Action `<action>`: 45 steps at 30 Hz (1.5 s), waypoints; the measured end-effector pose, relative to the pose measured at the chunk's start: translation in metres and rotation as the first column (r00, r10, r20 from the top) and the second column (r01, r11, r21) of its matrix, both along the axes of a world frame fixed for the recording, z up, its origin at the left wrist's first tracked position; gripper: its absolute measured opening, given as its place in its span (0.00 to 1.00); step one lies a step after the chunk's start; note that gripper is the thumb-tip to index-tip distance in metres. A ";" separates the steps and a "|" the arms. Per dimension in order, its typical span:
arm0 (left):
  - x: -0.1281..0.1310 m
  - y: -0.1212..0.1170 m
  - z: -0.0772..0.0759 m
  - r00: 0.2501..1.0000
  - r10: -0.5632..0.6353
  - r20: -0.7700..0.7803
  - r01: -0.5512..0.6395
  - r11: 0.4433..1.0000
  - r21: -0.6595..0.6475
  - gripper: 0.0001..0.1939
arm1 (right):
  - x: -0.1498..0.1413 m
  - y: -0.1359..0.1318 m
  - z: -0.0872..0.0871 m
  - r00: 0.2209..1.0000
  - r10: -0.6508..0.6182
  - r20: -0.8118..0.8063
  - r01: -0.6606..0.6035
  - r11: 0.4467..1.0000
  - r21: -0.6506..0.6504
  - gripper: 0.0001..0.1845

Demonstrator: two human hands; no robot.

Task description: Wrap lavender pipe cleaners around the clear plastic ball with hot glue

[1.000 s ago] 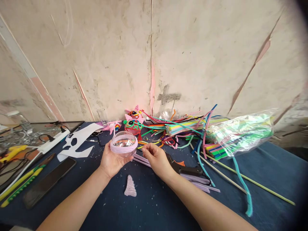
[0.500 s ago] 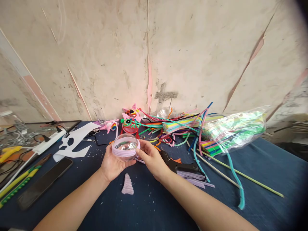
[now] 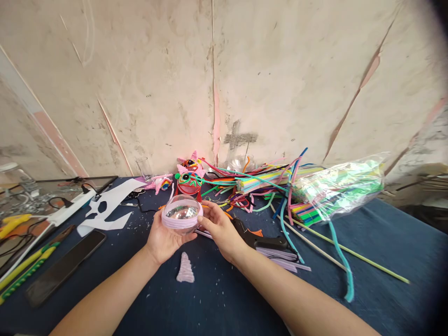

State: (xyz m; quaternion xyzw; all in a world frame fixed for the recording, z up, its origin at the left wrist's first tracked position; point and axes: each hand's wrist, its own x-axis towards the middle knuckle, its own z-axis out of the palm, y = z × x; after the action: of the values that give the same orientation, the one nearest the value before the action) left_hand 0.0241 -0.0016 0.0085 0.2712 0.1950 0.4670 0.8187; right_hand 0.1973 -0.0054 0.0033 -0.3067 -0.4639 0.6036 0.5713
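Between my two hands is a clear plastic ball point(image 3: 182, 210) with a band of lilac pipe cleaners point(image 3: 180, 224) around its middle. My left hand point(image 3: 164, 240) cups it from the left and below. From the right, my right hand point(image 3: 220, 231) grips it, the thumb pressed on the lilac band. A lilac cone-shaped piece point(image 3: 185, 268) made of coiled pipe cleaner lies on the dark blue tabletop just below my hands. Beside my right wrist lie a black glue gun point(image 3: 261, 239) with an orange trigger and several loose lilac pipe cleaners point(image 3: 283, 259).
Colourful pipe cleaners point(image 3: 262, 182) and a plastic bag point(image 3: 350, 186) of more bundles cover the back right. Decorated pink and green figures point(image 3: 189, 182) stand near the wall. At left lie a phone point(image 3: 66, 266), cut white sheet point(image 3: 108, 219), pliers point(image 3: 31, 266) and a power strip point(image 3: 72, 205).
Almost nothing differs. Both hands keep the ball in the same place, and the view has shifted very slightly.
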 end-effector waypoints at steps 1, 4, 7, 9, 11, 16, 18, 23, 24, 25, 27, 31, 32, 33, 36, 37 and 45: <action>0.000 -0.001 0.001 1.000 0.001 -0.001 -0.001 1.000 0.001 0.26 | 0.000 0.000 -0.001 1.000 -0.007 0.001 0.007 1.000 0.007 0.25; 0.002 -0.002 0.002 1.000 0.005 -0.004 -0.005 1.000 0.005 0.27 | -0.001 0.001 -0.004 1.000 -0.018 0.012 0.017 0.999 0.027 0.25; 0.002 -0.001 0.000 1.000 0.008 0.001 -0.008 1.000 0.010 0.29 | -0.001 0.001 -0.004 1.000 -0.016 0.018 0.015 0.999 0.033 0.23; 0.001 0.001 -0.002 1.000 0.004 0.008 -0.004 1.000 0.009 0.30 | -0.001 0.002 -0.003 1.000 -0.005 0.015 0.005 1.000 0.022 0.23; 0.001 0.003 -0.004 1.000 -0.010 0.016 0.010 1.000 0.004 0.30 | -0.001 0.003 -0.002 1.000 0.006 0.012 -0.006 1.000 0.004 0.23; 0.000 0.005 -0.005 1.000 -0.020 0.019 0.020 1.000 -0.015 0.29 | 0.000 0.004 -0.002 1.000 0.006 0.003 -0.006 1.000 -0.013 0.23; -0.001 0.005 -0.005 1.000 -0.016 0.014 0.016 1.000 -0.013 0.29 | 0.000 0.005 -0.002 1.000 0.004 -0.002 -0.004 1.000 -0.011 0.23; 0.000 0.003 -0.004 1.000 -0.024 -0.001 0.024 0.999 -0.023 0.31 | 0.000 0.005 -0.004 1.000 -0.012 0.002 0.012 1.000 -0.005 0.22; 0.000 0.003 -0.004 1.000 -0.028 -0.003 0.028 0.999 -0.023 0.32 | 0.000 0.005 -0.004 1.000 -0.014 0.002 0.014 1.000 -0.006 0.22; 0.000 0.003 -0.004 1.000 -0.029 -0.005 0.029 0.999 -0.021 0.32 | 0.000 0.005 -0.004 1.000 -0.012 -0.002 0.012 1.000 -0.009 0.22; 0.000 0.002 -0.003 1.000 -0.020 -0.009 0.020 1.000 -0.022 0.32 | 0.000 0.005 -0.005 1.000 -0.007 -0.016 0.007 1.000 -0.012 0.23; 0.001 0.000 -0.001 1.000 0.010 -0.026 -0.011 0.999 -0.030 0.31 | -0.001 0.006 -0.007 1.000 -0.022 -0.018 0.023 1.000 0.013 0.22; 0.001 0.000 -0.001 0.999 0.016 -0.030 -0.017 0.999 -0.031 0.31 | -0.001 0.006 -0.008 0.999 -0.029 -0.014 0.029 0.999 0.015 0.21; 0.002 -0.001 0.000 0.999 0.021 -0.034 -0.022 0.999 -0.032 0.30 | -0.001 0.006 -0.008 0.999 -0.032 -0.012 0.032 0.999 0.010 0.20; 0.003 0.000 0.000 0.999 0.023 -0.036 -0.024 0.999 -0.033 0.29 | -0.001 0.005 -0.007 0.999 -0.026 -0.019 0.025 0.999 -0.031 0.20; 0.003 0.000 -0.001 0.999 0.019 -0.035 -0.020 0.999 -0.031 0.29 | -0.001 0.004 -0.006 0.999 -0.023 -0.023 0.022 0.999 -0.048 0.20; -0.004 0.007 -0.004 0.999 -0.045 0.021 0.045 0.999 -0.017 0.37 | 0.003 0.003 0.006 0.993 0.058 -0.100 -0.072 0.986 -0.151 0.23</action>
State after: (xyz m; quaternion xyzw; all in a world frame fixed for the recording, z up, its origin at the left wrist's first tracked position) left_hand 0.0205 0.0051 0.0048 0.2635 0.1842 0.4495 0.8334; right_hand 0.2004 -0.0023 0.0094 -0.3058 -0.3978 0.6700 0.5471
